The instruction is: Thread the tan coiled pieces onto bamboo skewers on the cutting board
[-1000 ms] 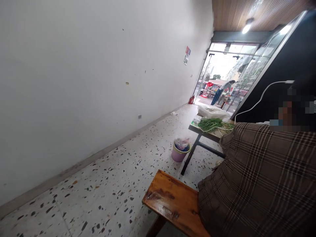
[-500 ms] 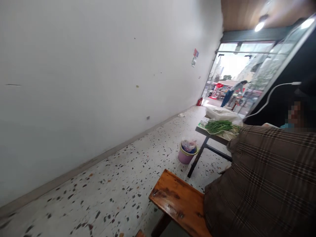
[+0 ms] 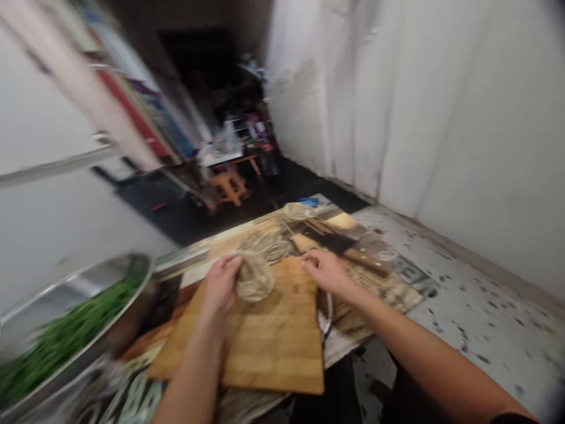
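The picture is smeared by motion. My left hand (image 3: 220, 287) is closed on a pale bundle of stringy stuff (image 3: 253, 281) that lies at the far edge of a wooden cutting board (image 3: 265, 335). My right hand (image 3: 324, 271) rests curled at the board's far right corner, close to the bundle; what its fingers hold is too blurred to make out. A knife with a wooden handle (image 3: 348, 250) lies just beyond the right hand.
A steel basin of chopped greens (image 3: 66, 330) stands at the left. More pale bundles (image 3: 269, 244) lie beyond the board on the table (image 3: 397, 294). A white wall and speckled floor (image 3: 477, 306) are at the right, dark cluttered shelves (image 3: 229, 153) behind.
The view has swung away from the doorway, the bench and the person in the plaid shirt, down to the table with the cutting board. Both my hands have come into view.
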Action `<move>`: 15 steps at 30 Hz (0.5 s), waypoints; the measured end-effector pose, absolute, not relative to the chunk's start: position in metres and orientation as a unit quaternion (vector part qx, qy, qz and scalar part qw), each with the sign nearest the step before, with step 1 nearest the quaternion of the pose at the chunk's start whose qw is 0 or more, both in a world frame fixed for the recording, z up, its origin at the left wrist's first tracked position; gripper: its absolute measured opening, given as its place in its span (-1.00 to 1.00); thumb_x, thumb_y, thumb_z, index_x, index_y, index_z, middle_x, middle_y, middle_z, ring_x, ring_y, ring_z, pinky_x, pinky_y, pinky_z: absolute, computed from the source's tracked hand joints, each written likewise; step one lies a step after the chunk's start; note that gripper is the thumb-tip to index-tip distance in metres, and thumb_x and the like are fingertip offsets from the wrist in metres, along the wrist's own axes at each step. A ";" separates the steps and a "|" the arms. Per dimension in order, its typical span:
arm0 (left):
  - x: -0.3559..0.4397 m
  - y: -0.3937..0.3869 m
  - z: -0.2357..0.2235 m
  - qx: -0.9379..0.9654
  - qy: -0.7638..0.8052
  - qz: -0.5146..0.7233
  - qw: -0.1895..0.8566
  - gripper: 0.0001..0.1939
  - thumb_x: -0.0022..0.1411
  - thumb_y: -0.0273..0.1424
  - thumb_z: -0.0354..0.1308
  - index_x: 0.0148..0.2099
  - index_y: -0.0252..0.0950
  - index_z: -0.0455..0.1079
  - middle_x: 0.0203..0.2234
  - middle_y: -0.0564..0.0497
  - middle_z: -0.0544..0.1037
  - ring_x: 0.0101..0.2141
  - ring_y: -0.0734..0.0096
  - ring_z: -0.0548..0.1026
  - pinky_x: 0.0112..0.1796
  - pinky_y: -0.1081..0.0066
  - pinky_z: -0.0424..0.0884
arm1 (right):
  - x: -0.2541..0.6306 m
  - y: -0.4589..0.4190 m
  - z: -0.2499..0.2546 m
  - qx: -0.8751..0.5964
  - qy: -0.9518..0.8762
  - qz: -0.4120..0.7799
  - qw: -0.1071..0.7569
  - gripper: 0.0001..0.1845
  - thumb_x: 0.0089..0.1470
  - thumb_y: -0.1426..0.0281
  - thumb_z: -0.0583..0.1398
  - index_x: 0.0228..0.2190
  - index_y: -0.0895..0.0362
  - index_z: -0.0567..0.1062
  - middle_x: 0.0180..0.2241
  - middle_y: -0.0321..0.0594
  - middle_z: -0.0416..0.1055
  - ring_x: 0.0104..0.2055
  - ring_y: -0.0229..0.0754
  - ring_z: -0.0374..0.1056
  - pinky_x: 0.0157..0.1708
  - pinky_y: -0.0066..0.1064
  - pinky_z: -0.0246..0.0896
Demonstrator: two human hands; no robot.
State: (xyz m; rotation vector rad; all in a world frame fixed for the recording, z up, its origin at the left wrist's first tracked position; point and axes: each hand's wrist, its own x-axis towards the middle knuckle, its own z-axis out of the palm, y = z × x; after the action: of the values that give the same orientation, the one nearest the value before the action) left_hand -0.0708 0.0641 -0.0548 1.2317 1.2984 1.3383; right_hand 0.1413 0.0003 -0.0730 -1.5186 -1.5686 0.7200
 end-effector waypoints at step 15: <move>-0.097 0.065 -0.064 0.355 0.421 0.566 0.613 -0.61 -0.09 -0.20 0.33 -0.26 -0.33 0.38 -0.42 0.00 0.53 -0.47 0.51 0.45 -0.43 0.50 0.34 | 0.072 0.057 -0.073 -0.453 -0.488 0.582 0.467 -0.61 -0.26 0.13 0.26 -0.67 0.12 0.23 -0.80 -0.54 -0.01 -0.74 -0.44 -0.15 -0.71 -0.52 -0.30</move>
State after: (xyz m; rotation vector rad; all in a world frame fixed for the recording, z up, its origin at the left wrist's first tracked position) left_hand -0.0966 0.0648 -0.0639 0.8198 0.9719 1.3057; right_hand 0.0722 0.0571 -0.0727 -1.1113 -1.1981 1.4279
